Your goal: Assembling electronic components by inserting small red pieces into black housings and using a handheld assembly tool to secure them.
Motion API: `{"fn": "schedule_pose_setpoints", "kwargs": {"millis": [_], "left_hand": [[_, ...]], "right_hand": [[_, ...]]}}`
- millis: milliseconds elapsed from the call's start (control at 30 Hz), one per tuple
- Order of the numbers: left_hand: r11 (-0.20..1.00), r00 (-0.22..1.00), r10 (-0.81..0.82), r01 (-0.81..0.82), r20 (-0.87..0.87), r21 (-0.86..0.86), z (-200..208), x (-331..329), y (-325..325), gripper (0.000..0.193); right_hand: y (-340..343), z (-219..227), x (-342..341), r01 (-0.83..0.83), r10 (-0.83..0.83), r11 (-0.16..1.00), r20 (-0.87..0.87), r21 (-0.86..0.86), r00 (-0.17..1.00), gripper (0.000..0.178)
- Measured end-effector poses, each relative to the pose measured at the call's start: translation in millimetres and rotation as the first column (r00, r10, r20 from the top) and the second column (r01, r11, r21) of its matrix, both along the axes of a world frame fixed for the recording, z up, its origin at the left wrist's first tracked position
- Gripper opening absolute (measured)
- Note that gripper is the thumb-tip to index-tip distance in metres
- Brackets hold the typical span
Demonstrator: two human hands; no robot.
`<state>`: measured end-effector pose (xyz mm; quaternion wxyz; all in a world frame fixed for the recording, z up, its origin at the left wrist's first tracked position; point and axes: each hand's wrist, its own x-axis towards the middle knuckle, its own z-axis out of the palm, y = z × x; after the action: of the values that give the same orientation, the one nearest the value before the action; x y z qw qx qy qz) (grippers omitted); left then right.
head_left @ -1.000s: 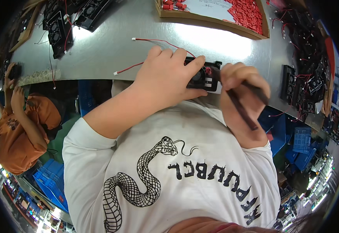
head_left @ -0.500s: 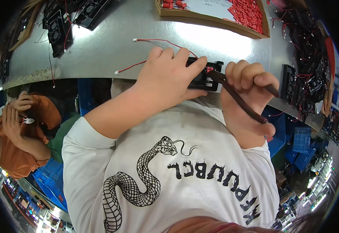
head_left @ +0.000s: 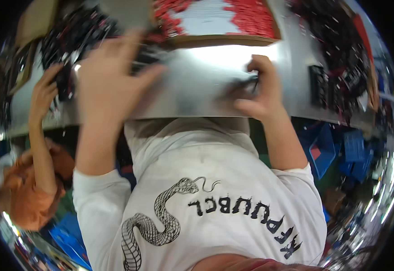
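Observation:
My left hand (head_left: 111,79) is smeared by motion over the left part of the metal bench, its fingers and thumb stretched apart. Beside its thumb and fingertips is a blurred black fan housing (head_left: 148,58); whether they touch cannot be made out. At the right, near the bench's front edge, my right hand (head_left: 267,88) is closed round dark-handled pliers (head_left: 238,89), which are blurred too.
A cardboard tray (head_left: 224,41) of small red parts stands at the back. Black fan units with wires are heaped at left (head_left: 77,36) and right (head_left: 330,49). A co-worker's hand (head_left: 43,92) reaches onto the bench at left. Blue crates (head_left: 355,151) stand below right.
My left hand has gone from the fan housing in front of me to the far left. My right hand, with the pliers, has moved away from my chest onto the bench.

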<state>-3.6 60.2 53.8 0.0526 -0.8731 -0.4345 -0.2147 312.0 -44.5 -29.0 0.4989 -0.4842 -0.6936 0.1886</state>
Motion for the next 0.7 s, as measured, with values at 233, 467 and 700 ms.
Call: {"fn": "schedule_pose_setpoints", "kwargs": {"millis": [233,467,700], "left_hand": [[0.884,0.915,0.390,-0.341,-0.103,0.319,16,-78,58,0.069],[0.999,0.995,-0.032,0.030,0.097,0.021,-18,-16,9,0.060],[0.878,0.870,-0.471,0.446,0.149,0.172,-12,68,-66,0.049]], "right_hand": [[-13,39,49,0.592,-0.445,0.799,0.558,-0.106,0.701,0.090],[-68,34,201,0.944,-0.594,0.234,0.734,-0.234,0.330,0.081],[-25,100,14,0.491,-0.271,0.824,0.564,-0.283,0.780,0.077]]}}
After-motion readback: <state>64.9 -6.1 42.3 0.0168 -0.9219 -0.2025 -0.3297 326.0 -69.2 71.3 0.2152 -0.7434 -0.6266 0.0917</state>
